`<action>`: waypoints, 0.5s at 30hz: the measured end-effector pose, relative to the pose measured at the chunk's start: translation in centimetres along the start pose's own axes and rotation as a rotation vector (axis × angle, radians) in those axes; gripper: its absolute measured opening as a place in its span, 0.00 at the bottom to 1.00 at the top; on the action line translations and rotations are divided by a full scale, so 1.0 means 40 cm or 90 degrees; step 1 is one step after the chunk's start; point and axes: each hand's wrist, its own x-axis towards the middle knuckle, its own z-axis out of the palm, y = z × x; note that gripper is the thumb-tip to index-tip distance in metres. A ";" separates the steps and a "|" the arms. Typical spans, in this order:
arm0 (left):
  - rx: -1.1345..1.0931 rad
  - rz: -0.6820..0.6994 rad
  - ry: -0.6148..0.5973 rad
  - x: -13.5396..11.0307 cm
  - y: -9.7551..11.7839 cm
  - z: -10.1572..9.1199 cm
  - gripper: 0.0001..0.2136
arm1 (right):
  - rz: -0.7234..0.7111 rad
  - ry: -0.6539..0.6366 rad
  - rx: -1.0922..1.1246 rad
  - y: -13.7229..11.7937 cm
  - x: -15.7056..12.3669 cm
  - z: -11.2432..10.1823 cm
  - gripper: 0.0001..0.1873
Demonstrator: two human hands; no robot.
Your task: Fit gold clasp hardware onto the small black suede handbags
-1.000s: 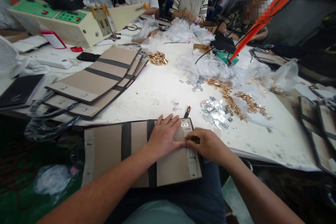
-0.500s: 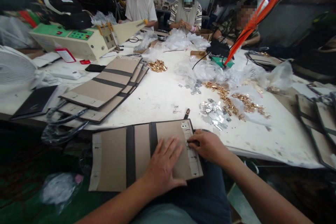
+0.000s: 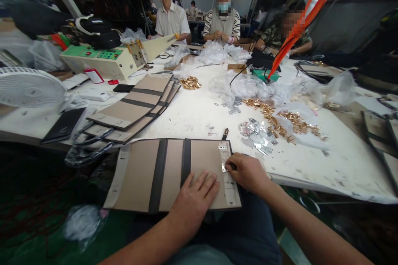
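Note:
A tan bag panel [image 3: 143,165] with dark crosswise strips lies over the table's front edge, above my lap. My left hand [image 3: 197,194] rests flat on its right section, fingers stretched out. At the pale strip along the panel's right end, my right hand [image 3: 245,169] has thumb and fingers pinched on a small silver metal plate [image 3: 224,167]; the fingers partly cover it. Another small plate [image 3: 222,147] sits higher on that strip. A gold-coloured metal clip on a dark tab [image 3: 225,133] sticks out beyond the panel's top right corner.
Similar panels [image 3: 133,103] are stacked at left, their plastic-wrapped handles [image 3: 83,153] hanging over the edge. Silver plates [image 3: 256,132] and gold-coloured metal pieces [image 3: 270,116] lie in heaps. A white fan [image 3: 31,87] and cream machine [image 3: 102,62] stand at left; several people sit or stand beyond.
The camera view has tilted up and shifted left. My right hand remains at the panel's right strip, where the silver plate now shows more clearly. My left hand stays flat, a little lower on the panel.

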 end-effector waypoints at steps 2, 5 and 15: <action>-0.005 -0.021 -0.003 0.004 0.014 0.012 0.33 | -0.006 -0.013 0.001 0.000 0.001 -0.005 0.08; -0.012 -0.025 0.006 0.027 0.037 0.016 0.43 | -0.003 -0.023 -0.009 -0.001 0.001 -0.010 0.09; -0.047 -0.024 0.029 0.089 0.050 -0.014 0.50 | -0.014 -0.027 0.006 0.007 0.010 -0.017 0.10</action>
